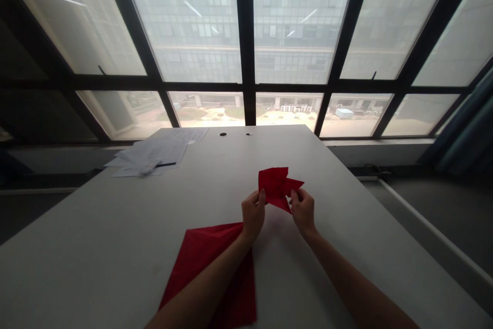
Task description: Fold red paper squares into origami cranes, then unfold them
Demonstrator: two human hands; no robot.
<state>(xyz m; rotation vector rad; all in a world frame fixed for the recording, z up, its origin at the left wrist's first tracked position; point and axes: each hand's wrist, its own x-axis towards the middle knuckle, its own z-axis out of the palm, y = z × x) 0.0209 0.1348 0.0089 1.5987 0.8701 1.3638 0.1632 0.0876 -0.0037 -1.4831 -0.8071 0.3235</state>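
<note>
Above the white table, both my hands hold a small piece of folded red paper [274, 182] with several pointed corners. My left hand [253, 214] pinches its lower left edge, thumb in front. On the other side, my right hand [303, 210] has thumb and fingertips closed at the lower right, by the pointed flaps. A larger red sheet [208, 253] lies on the table beneath my left forearm, which covers part of it. Whether that sheet is paper or cloth, I cannot tell.
The white table [127, 247] stretches forward to large dark-framed windows [246, 41]. Loose white papers [169, 147] with a dark pen [165, 165] lie at its far left. Two round holes [223, 134] sit near the far edge. A blue curtain [458, 129] hangs at the right.
</note>
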